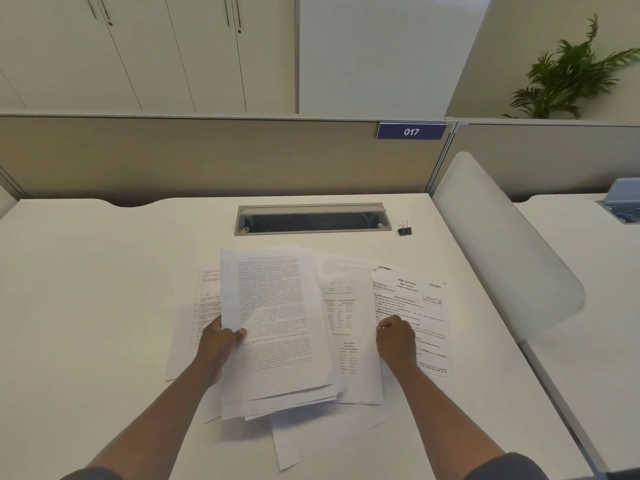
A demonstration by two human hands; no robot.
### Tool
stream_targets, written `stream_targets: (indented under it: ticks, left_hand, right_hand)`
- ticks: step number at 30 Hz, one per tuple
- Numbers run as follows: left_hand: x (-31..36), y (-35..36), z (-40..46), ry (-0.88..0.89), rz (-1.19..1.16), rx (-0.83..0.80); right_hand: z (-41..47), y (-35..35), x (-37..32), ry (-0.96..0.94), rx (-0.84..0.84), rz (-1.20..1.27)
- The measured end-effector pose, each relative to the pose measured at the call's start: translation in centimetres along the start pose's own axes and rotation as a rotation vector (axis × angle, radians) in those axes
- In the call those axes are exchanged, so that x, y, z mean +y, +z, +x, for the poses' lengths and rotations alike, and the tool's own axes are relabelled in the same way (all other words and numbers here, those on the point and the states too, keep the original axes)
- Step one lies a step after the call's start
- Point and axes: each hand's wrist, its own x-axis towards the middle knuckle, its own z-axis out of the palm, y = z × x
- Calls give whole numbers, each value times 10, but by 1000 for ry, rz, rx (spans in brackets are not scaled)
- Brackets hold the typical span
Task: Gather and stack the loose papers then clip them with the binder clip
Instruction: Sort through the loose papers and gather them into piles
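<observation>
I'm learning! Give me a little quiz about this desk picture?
1. True or false: the binder clip is already on the papers.
2. Which hand holds the partly gathered stack? A) left B) right
3. Fill in: the blue sign on the partition reads ___.

Key: 1. False; it sits alone on the desk, beside the cable slot. 2. A; the left hand pinches its edge, while the right hand rests on another sheet. 3. 017.
</observation>
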Motion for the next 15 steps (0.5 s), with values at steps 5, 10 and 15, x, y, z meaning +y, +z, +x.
stream_targets:
  ticks: [5, 10, 15]
  left_hand:
    - [-3, 2, -2, 7, 35, -12]
    - [-3, 1, -8, 35, 81, -14]
    - [2, -5, -12, 41, 84, -10]
  right_hand:
    - [-7, 6, 1, -33, -54, -90]
    - [-21, 24, -7, 59, -91, -264]
    - [-19, 25, -4, 59, -75, -139]
